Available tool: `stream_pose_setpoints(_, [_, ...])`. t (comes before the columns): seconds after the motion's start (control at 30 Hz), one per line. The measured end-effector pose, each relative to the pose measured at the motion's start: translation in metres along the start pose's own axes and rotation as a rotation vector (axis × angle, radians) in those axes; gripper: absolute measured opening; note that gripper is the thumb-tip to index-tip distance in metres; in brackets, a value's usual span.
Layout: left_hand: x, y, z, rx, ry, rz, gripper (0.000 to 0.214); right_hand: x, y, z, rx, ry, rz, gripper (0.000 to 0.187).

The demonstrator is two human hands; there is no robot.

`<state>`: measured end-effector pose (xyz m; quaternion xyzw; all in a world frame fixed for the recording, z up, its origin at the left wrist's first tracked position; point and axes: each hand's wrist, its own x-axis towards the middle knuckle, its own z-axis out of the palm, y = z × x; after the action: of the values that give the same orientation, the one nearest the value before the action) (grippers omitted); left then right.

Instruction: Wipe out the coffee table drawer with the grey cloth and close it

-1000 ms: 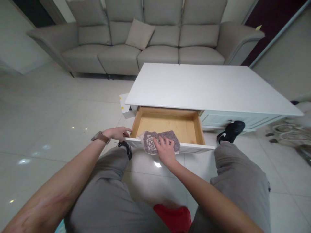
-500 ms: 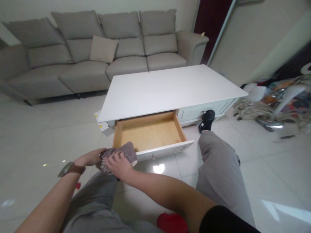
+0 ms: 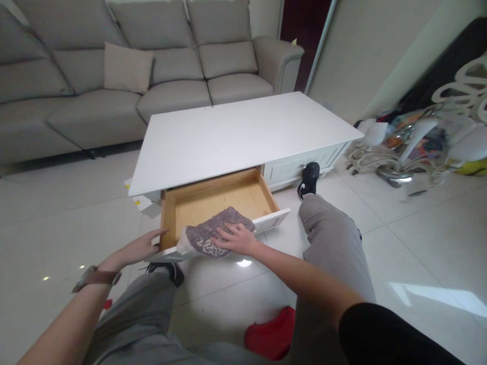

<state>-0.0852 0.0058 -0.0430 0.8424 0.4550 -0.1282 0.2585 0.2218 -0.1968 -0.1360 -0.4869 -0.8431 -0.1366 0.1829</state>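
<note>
A wooden drawer point(image 3: 213, 205) with a white front is pulled out of the white coffee table point(image 3: 243, 132). At its left front corner, my left hand point(image 3: 139, 247) grips the side wall between thumb and fingers. A brownish-purple cloth point(image 3: 201, 235) with a pale patterned patch and a whitish end lies over the drawer's front rim. My right hand point(image 3: 238, 238) presses on the cloth, fingers bent over it. The underside of the cloth is hidden.
A grey sofa point(image 3: 171, 101) with a beige cushion point(image 3: 127, 68) stands behind the table. My shoe point(image 3: 309, 180) is by the closed right drawer point(image 3: 283, 172). A red object point(image 3: 270, 334) lies between my legs. White lamp parts point(image 3: 407, 152) clutter the right side.
The cloth has moved right, from both hands at the drawer's left corner to under my right hand along the front rim. My left hand has let go of it and taken the drawer's side.
</note>
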Motion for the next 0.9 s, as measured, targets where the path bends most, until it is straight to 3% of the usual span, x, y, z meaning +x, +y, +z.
stream_pose_setpoints(0.1, [-0.001,0.011,0.002,-0.046,-0.086,0.021,0.082,-0.030,0.034,-0.014,-0.017,-0.047,0.061,0.051])
stream_pose_setpoints(0.23, [-0.002,0.026,0.008,-0.134,-0.175,0.117,0.075,-0.068,0.078,-0.045,-0.030,-0.203,0.199,0.057])
stream_pose_setpoints(0.33, [-0.001,0.033,0.012,-0.119,-0.149,0.140,0.068,-0.093,0.106,-0.066,-0.077,-0.280,0.340,0.062])
stream_pose_setpoints(0.43, [0.002,0.033,0.013,-0.090,-0.098,0.140,0.060,-0.106,0.122,-0.074,-0.132,-0.273,0.514,0.069])
stream_pose_setpoints(0.67, [0.009,0.026,0.030,0.071,0.014,0.101,0.043,-0.090,0.108,-0.054,-0.223,-0.038,0.781,0.059])
stream_pose_setpoints(0.9, [0.010,0.039,0.033,0.197,0.086,0.044,0.037,-0.061,0.091,-0.037,-0.247,-0.061,0.911,0.061])
